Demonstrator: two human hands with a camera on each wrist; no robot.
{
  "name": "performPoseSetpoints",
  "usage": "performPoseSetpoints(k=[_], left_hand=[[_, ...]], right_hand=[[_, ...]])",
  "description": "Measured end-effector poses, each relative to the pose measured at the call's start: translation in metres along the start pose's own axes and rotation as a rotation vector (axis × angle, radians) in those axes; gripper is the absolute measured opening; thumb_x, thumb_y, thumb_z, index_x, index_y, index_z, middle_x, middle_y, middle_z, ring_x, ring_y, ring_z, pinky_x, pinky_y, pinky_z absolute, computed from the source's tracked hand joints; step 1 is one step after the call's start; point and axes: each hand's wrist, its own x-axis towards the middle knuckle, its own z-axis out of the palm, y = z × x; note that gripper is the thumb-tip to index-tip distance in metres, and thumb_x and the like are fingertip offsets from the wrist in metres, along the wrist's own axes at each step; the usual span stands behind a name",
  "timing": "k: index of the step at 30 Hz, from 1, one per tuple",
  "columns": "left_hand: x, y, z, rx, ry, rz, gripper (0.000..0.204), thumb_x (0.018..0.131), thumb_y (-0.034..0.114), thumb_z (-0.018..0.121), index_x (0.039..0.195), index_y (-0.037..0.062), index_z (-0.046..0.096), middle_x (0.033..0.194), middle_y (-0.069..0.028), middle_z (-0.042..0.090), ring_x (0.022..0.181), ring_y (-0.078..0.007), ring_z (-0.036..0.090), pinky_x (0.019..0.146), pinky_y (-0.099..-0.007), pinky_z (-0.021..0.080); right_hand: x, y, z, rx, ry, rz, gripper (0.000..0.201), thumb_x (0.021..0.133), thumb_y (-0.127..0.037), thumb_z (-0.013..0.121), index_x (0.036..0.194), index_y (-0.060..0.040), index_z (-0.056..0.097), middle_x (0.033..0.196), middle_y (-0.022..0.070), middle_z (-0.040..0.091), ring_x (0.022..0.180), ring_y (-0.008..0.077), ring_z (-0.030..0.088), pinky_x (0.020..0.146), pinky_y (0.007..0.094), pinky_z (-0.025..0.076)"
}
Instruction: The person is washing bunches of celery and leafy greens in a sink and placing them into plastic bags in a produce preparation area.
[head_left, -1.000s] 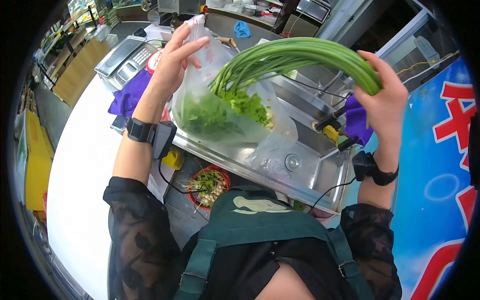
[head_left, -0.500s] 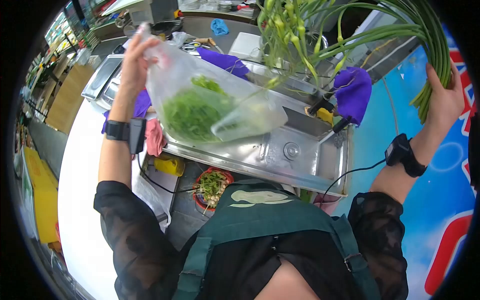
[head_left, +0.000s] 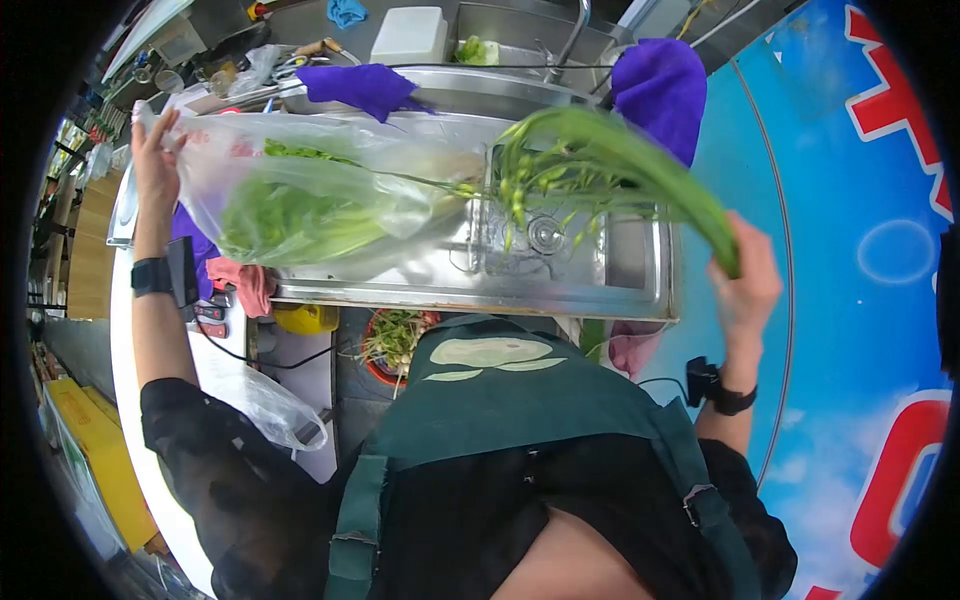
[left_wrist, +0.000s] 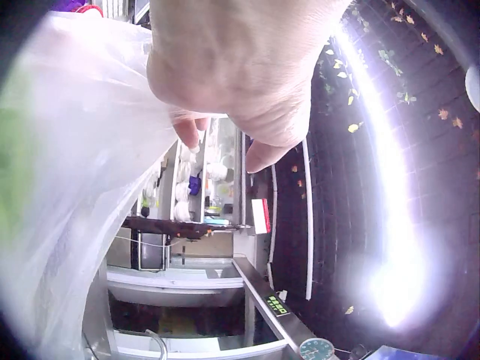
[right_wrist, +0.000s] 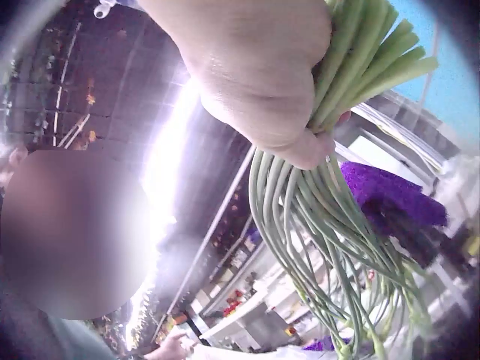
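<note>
Left hand: the left hand is raised at the far left of the counter, its fingers pinching the mouth edge of a clear plastic bag; the left wrist view shows the film bunched under the curled fingers.
Right hand: the right hand is wrapped round the cut ends of a bundle of garlic scapes, the thumb and fingers closed tight on the stems (the right wrist view shows them fanning out below the fist).
Bag: it hangs stretched sideways over the steel sink, with leafy greens lying inside it near the hand's end.
Scapes: the bundle arches from the right hand leftward over the basin, its budded tips drooping just beside the bag's open end; whether any tip is inside the bag cannot be told.
Sink area: a purple cloth hangs by the tap at the far right corner, another purple cloth lies at the sink's back edge.
Below the counter: a red basket of trimmings stands on the floor, just beside the person's green apron.
</note>
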Motion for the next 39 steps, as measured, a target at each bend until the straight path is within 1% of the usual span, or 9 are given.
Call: performPoseSetpoints(k=[7, 11, 13, 19, 23, 27, 32, 36, 39], left_hand=[[0.021, 0.016, 0.006, 0.112, -0.047, -0.021, 0.043, 0.096, 0.016, 0.052, 0.135, 0.0038, 0.04, 0.125, -0.0129, 0.057, 0.12, -0.0203, 0.054, 0.088, -0.0359, 0.046], [-0.001, 0.028, 0.014, 0.201, 0.061, -0.041, 0.041, 0.098, 0.017, 0.049, 0.135, 0.003, 0.04, 0.127, -0.0126, 0.055, 0.121, -0.0203, 0.053, 0.089, -0.0353, 0.046], [-0.001, 0.027, -0.005, 0.238, 0.054, -0.053, 0.043, 0.096, 0.016, 0.052, 0.135, 0.0029, 0.04, 0.132, -0.0124, 0.051, 0.122, -0.0202, 0.053, 0.09, -0.0357, 0.046], [-0.009, 0.043, -0.046, 0.285, 0.094, -0.12, 0.037, 0.096, 0.013, 0.05, 0.131, 0.0015, 0.043, 0.139, -0.0128, 0.041, 0.125, -0.0264, 0.05, 0.095, -0.0375, 0.045], [-0.017, 0.059, -0.051, 0.286, 0.154, -0.141, 0.034, 0.098, 0.011, 0.046, 0.13, 0.0003, 0.043, 0.141, -0.0129, 0.037, 0.128, -0.0317, 0.047, 0.1, -0.0394, 0.044], [-0.013, 0.056, -0.059, 0.323, 0.09, -0.158, 0.035, 0.098, 0.011, 0.046, 0.131, -0.0004, 0.045, 0.146, -0.011, 0.031, 0.128, -0.0317, 0.047, 0.098, -0.0383, 0.045], [-0.013, 0.046, -0.042, 0.373, 0.065, -0.142, 0.035, 0.098, 0.011, 0.046, 0.13, -0.0024, 0.046, 0.148, -0.0104, 0.029, 0.128, -0.0314, 0.047, 0.096, -0.0364, 0.045], [-0.017, 0.044, -0.03, 0.421, 0.04, -0.108, 0.038, 0.099, 0.01, 0.045, 0.134, -0.003, 0.042, 0.149, -0.0103, 0.027, 0.129, -0.0306, 0.046, 0.094, -0.0353, 0.045], [-0.02, 0.046, -0.03, 0.426, 0.035, -0.111, 0.038, 0.099, 0.01, 0.044, 0.135, -0.003, 0.041, 0.149, -0.0102, 0.027, 0.13, -0.0301, 0.046, 0.093, -0.0345, 0.045]], right_hand=[[-0.074, 0.055, 0.167, 0.111, -0.434, 0.211, 0.057, 0.065, -0.011, 0.074, 0.12, -0.013, 0.057, 0.106, 0.0131, 0.061, 0.09, 0.0344, 0.063, 0.077, 0.0436, 0.052], [-0.079, 0.09, 0.205, 0.034, -0.535, 0.283, 0.055, 0.068, -0.013, 0.074, 0.119, -0.0114, 0.056, 0.103, 0.0155, 0.061, 0.09, 0.0368, 0.063, 0.076, 0.0457, 0.052], [-0.082, 0.119, 0.227, -0.098, -0.651, 0.444, 0.049, 0.069, -0.012, 0.073, 0.115, -0.0087, 0.056, 0.099, 0.0175, 0.061, 0.089, 0.0391, 0.063, 0.075, 0.0471, 0.052], [-0.104, 0.147, 0.271, -0.192, -0.765, 0.274, 0.023, 0.079, -0.009, 0.059, 0.102, -0.0039, 0.06, 0.091, 0.0195, 0.064, 0.081, 0.039, 0.066, 0.071, 0.0468, 0.054], [-0.099, 0.146, 0.267, -0.25, -0.883, 0.116, 0.015, 0.084, -0.012, 0.054, 0.09, -0.0032, 0.065, 0.086, 0.0176, 0.068, 0.079, 0.0341, 0.068, 0.068, 0.044, 0.055], [-0.067, 0.145, 0.228, -0.235, -0.964, 0.145, 0.013, 0.079, -0.011, 0.06, 0.088, -0.0039, 0.066, 0.086, 0.0191, 0.068, 0.083, 0.0351, 0.068, 0.071, 0.0446, 0.055], [0.0, 0.117, 0.168, 0.253, -0.984, 0.17, 0.029, 0.065, -0.009, 0.071, 0.093, -0.0023, 0.065, 0.091, 0.0189, 0.068, 0.088, 0.0385, 0.064, 0.077, 0.0421, 0.052], [0.012, 0.124, 0.191, 0.417, -0.906, 0.287, 0.036, 0.064, -0.008, 0.07, 0.099, -0.0015, 0.065, 0.092, 0.0186, 0.068, 0.088, 0.036, 0.065, 0.078, 0.0406, 0.051], [-0.033, 0.139, 0.272, 0.645, -0.811, 0.425, 0.042, 0.066, -0.01, 0.07, 0.107, -0.0024, 0.065, 0.09, 0.0189, 0.068, 0.087, 0.0347, 0.065, 0.08, 0.0402, 0.051]])
